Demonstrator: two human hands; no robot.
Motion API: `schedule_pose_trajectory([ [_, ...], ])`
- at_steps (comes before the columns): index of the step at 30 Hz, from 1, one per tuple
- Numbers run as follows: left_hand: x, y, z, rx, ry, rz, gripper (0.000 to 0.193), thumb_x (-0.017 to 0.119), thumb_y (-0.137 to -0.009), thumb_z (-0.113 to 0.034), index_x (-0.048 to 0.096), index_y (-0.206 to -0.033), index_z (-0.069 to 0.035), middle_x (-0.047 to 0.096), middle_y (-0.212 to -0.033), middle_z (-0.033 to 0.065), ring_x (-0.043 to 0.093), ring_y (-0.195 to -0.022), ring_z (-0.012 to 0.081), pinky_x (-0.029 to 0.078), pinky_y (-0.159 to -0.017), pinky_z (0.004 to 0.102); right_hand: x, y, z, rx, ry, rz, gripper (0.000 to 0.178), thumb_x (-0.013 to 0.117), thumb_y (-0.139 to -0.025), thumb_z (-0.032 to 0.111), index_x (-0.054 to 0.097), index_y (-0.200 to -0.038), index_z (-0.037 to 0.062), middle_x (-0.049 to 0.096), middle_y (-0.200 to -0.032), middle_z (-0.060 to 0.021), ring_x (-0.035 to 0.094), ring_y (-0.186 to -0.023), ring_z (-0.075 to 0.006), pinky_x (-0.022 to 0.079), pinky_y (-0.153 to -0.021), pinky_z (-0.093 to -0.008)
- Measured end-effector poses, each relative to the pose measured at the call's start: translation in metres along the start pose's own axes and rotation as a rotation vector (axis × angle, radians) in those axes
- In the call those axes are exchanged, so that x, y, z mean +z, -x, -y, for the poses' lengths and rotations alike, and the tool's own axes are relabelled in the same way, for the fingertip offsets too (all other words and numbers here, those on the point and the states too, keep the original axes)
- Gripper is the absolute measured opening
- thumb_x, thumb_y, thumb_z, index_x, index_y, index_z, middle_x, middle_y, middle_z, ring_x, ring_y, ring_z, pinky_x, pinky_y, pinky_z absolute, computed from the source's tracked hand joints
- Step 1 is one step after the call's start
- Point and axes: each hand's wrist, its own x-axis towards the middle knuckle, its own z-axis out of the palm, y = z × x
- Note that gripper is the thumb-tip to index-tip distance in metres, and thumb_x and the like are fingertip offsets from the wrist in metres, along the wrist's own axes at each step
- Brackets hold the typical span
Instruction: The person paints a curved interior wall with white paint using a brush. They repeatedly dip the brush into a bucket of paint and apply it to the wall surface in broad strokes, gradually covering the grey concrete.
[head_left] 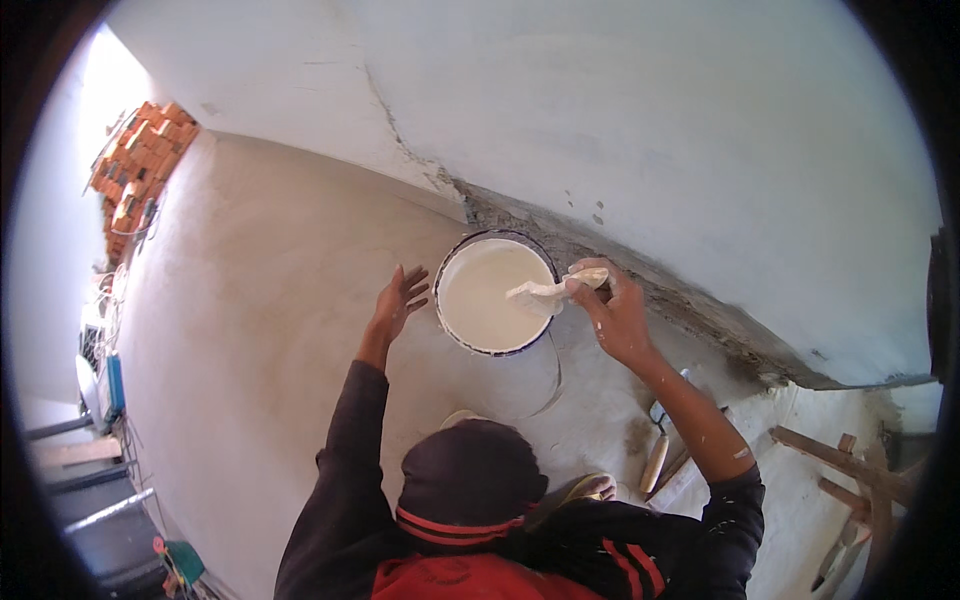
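A round bucket (pixel 445 325) of creamy white paint stands on the floor close to the wall, its dark rim smeared with paint. My right hand (pixel 622 312) is closed around the thick handle of what looks like a paintbrush (pixel 545 290), coated in white. The brush's lower end is over the right side of the bucket, at or in the paint; exactly how deep I cannot tell. Paint specks mark my right forearm. Just outside the bucket's left rim, my left hand (pixel 397 303) holds nothing, its fingers spread apart.
The pale wall (pixel 650 120) has a rough, broken strip along its base. A trowel (pixel 655 462) with a wooden handle lies beside my right arm. Nailed wooden pieces (pixel 850 465) are at the right. Stacked orange bricks (pixel 145 160) stand far left, with assorted gear below them.
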Motion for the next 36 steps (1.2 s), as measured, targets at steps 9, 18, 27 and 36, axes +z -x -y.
schedule_pose_trajectory([
  [9,0.02,-0.034,0.012,-0.139,-0.216,0.135,0.069,0.03,-0.093,-0.06,0.055,-0.121,-0.001,0.061,-0.112,0.0115,0.057,-0.099,0.0204,0.043,-0.085,0.0332,0.023,-0.031,0.025,0.066,0.206,-0.002,0.03,0.063,-0.085,0.029,0.061,-0.098,0.0028,0.065,-0.071,-0.0095,0.061,-0.059,-0.0154,0.048,-0.057,-0.0324],
  [18,0.051,0.033,0.036,-0.158,-0.118,0.446,0.063,0.027,-0.097,-0.05,0.052,-0.124,0.001,0.058,-0.119,0.0175,0.056,-0.109,0.0291,0.044,-0.096,0.0391,0.008,-0.011,0.033,0.036,0.544,0.298,0.031,0.061,-0.085,0.033,0.06,-0.1,0.0062,0.065,-0.072,-0.0136,0.063,-0.061,-0.0299,0.049,-0.063,-0.04],
  [27,0.058,0.05,0.055,-0.035,-0.217,0.422,0.057,0.03,-0.099,-0.044,0.052,-0.125,0.002,0.056,-0.122,0.0163,0.054,-0.111,0.0276,0.042,-0.095,0.0369,0.0,0.043,-0.006,0.104,0.663,0.478,0.034,0.06,-0.086,0.032,0.056,-0.105,0.0049,0.066,-0.079,-0.0167,0.065,-0.072,-0.032,0.05,-0.068,-0.0393],
  [36,0.046,0.079,0.079,0.085,-0.178,0.08,0.043,0.04,-0.098,-0.035,0.051,-0.124,-0.003,0.055,-0.124,0.012,0.054,-0.11,0.0243,0.042,-0.093,0.0365,-0.033,0.047,0.024,0.018,0.465,0.263,0.035,0.06,-0.087,0.032,0.054,-0.105,0.0028,0.066,-0.082,-0.0177,0.066,-0.075,-0.0309,0.051,-0.069,-0.0384],
])
